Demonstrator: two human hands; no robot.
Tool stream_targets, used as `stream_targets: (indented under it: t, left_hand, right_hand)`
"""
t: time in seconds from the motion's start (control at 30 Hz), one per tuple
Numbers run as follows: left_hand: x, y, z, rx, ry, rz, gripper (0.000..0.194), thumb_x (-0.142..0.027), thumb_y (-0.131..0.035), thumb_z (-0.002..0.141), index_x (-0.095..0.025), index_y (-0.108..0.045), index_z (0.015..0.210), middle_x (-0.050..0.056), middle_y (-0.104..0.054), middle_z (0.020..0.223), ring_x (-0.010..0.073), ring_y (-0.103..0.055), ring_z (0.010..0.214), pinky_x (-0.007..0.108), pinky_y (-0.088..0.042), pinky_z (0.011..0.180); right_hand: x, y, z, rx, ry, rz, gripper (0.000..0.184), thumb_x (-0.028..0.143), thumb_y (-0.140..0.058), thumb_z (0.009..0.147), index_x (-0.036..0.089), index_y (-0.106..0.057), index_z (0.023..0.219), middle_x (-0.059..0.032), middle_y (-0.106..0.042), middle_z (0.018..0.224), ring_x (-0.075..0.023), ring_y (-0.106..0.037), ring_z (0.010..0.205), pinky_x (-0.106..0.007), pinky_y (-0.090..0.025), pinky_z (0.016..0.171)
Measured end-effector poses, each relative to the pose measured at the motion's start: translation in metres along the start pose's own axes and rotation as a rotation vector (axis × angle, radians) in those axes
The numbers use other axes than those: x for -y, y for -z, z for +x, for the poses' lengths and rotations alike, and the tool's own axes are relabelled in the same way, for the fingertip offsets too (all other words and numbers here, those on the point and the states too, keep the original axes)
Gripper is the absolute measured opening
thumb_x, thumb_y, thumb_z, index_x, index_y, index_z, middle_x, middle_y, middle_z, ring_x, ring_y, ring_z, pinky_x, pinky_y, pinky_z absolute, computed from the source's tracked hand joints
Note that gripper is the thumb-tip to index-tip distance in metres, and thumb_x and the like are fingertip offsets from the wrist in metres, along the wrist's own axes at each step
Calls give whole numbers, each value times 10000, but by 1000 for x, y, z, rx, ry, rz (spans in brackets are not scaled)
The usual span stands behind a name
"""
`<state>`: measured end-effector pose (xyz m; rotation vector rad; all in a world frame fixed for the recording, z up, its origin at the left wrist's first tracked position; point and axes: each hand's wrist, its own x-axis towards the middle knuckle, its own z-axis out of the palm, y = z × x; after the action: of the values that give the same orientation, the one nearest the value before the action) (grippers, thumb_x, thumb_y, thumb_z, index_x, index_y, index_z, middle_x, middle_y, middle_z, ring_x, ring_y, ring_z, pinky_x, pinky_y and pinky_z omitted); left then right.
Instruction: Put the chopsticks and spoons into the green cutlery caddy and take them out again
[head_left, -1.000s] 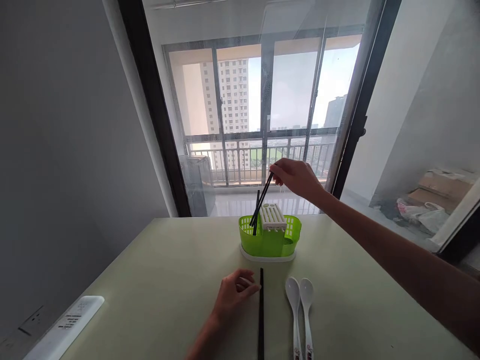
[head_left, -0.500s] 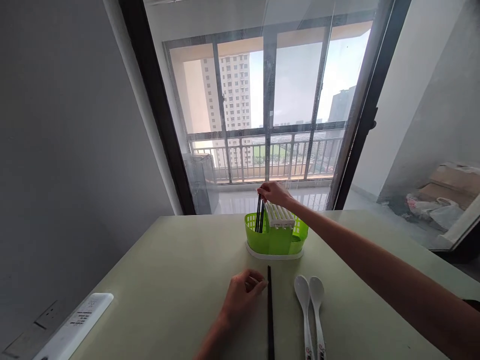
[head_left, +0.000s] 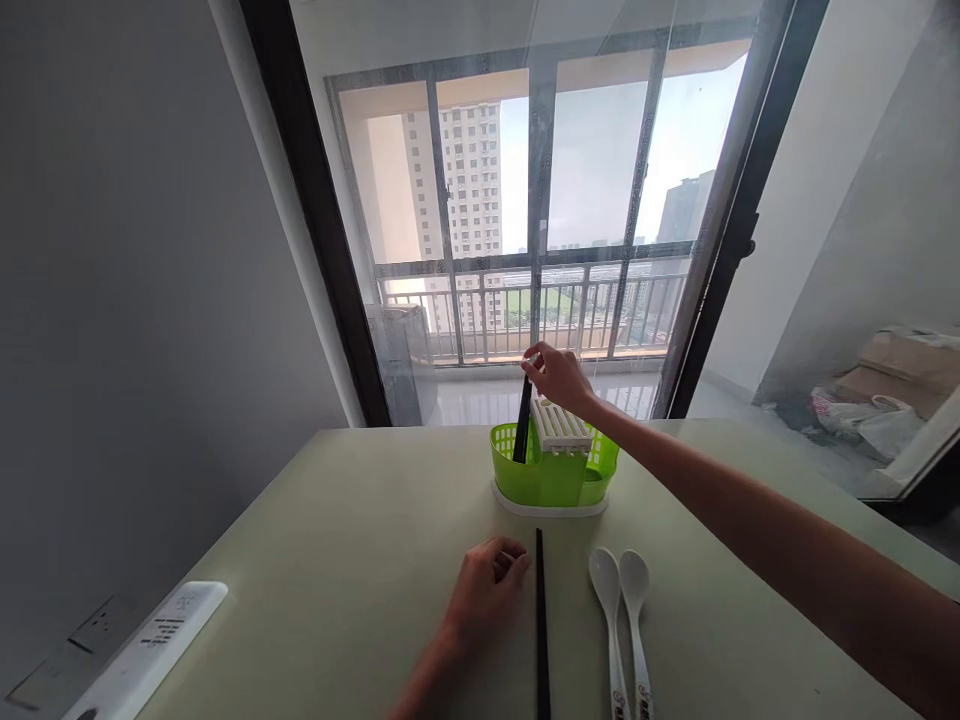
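My right hand point(head_left: 559, 378) grips the top ends of black chopsticks point(head_left: 523, 425), which stand slightly tilted in the left compartment of a green utensil holder point(head_left: 536, 488). A white slatted piece point(head_left: 561, 427) tops the holder's middle. Low over the table, my left hand point(head_left: 491, 580) is loosely curled, thumb and fingers a little apart, with nothing in it. Just right of it lie more black chopsticks point(head_left: 541, 620), close together and pointing away from me; I cannot tell how many. Two white spoons point(head_left: 604, 575) rest side by side farther right, bowls toward the holder.
The pale table point(head_left: 360, 560) ends at a dark-framed glass door point(head_left: 322, 250). A white power strip point(head_left: 165, 630) is at the left edge, beside the grey wall. Behind the glass at right are cardboard and plastic bags point(head_left: 892, 425).
My right hand has risen slightly and shifted right, and the chopsticks in it now lean right and sit closer together. My left hand has moved slightly away from the chopsticks on the table.
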<state>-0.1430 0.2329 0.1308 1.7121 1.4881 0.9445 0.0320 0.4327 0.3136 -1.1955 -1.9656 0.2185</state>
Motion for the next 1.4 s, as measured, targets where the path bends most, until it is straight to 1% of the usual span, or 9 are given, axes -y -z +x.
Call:
stream_targets:
  t: [0.13, 0.23, 0.37, 0.57, 0.67, 0.77, 1.0, 1.23, 1.4]
  left_hand:
    - [-7, -1, -6, 6, -71, 181, 257, -413, -555, 918, -203, -698, 884, 14, -698, 796, 139, -578, 654, 261, -440, 641]
    - [-12, -5, -13, 38, -115, 382, 178, -384, -648, 844, -217, -679, 790, 2, -692, 765, 144, -589, 658, 272, -421, 663]
    - [-17, -4, -15, 87, -136, 537, 139, -354, -707, 761, -223, -678, 796, 16, -716, 854, 181, -643, 761, 283, -428, 719]
    - [-16, 36, -2, 37, 10, 643, 171, -369, -643, 831, -220, -705, 886, 41, -729, 976, 210, -660, 857, 320, -432, 822]
    - [-11, 58, 2, 12, 61, 625, 226, -399, -585, 893, -220, -723, 890, 48, -731, 962, 208, -659, 868, 321, -428, 831]
    - [-9, 67, 4, 25, 92, 630, 223, -382, -584, 910, -219, -736, 916, 53, -735, 988, 209, -656, 890, 326, -424, 863]
    - [-12, 63, 5, 39, 97, 727, 143, -252, -625, 916, -235, -755, 971, 48, -718, 1085, 237, -620, 1025, 330, -410, 925]
    - [-8, 58, 8, 35, -23, 831, 177, -172, -584, 931, -207, -756, 907, 77, -738, 1043, 244, -663, 1008, 380, -415, 985]
    - [-7, 55, 5, -92, -123, 665, 124, -259, -609, 949, -235, -730, 962, 43, -768, 1030, 250, -698, 1000, 337, -478, 888]
  right_hand:
    - [23, 9, -28, 59, 139, 10, 205, 285, -533, 1003, 200, -660, 1140, -18, -777, 855, -132, -680, 624, -239, -465, 616]
    - [40, 16, -63, 156, 353, -63, 215, 289, -515, 1005, 236, -663, 1152, -5, -771, 823, -141, -663, 619, -244, -409, 597]
    - [54, 30, -112, 232, 441, -156, 213, 312, -525, 1003, 276, -683, 1141, -1, -769, 783, -147, -653, 594, -250, -344, 584]
    - [46, 44, -154, 372, 499, -67, 236, 286, -497, 997, 247, -720, 1066, -37, -775, 811, -144, -644, 600, -254, -384, 587]
    - [34, 45, -165, 426, 484, -4, 232, 318, -513, 991, 247, -732, 1016, -35, -768, 791, -136, -644, 600, -241, -402, 590]
    - [23, 44, -173, 442, 468, 30, 227, 313, -522, 989, 241, -736, 968, -30, -765, 780, -125, -641, 584, -230, -403, 587]
    - [14, 42, -179, 509, 524, -152, 306, 185, -413, 1002, 234, -714, 1030, -30, -775, 817, -126, -648, 596, -244, -346, 559]
    - [13, 40, -179, 474, 526, -123, 265, 202, -454, 997, 230, -714, 952, -20, -752, 760, -118, -622, 556, -235, -332, 552]
    - [15, 36, -176, 435, 455, -139, 262, 206, -430, 1006, 218, -692, 994, -33, -754, 828, -137, -644, 619, -247, -382, 580]
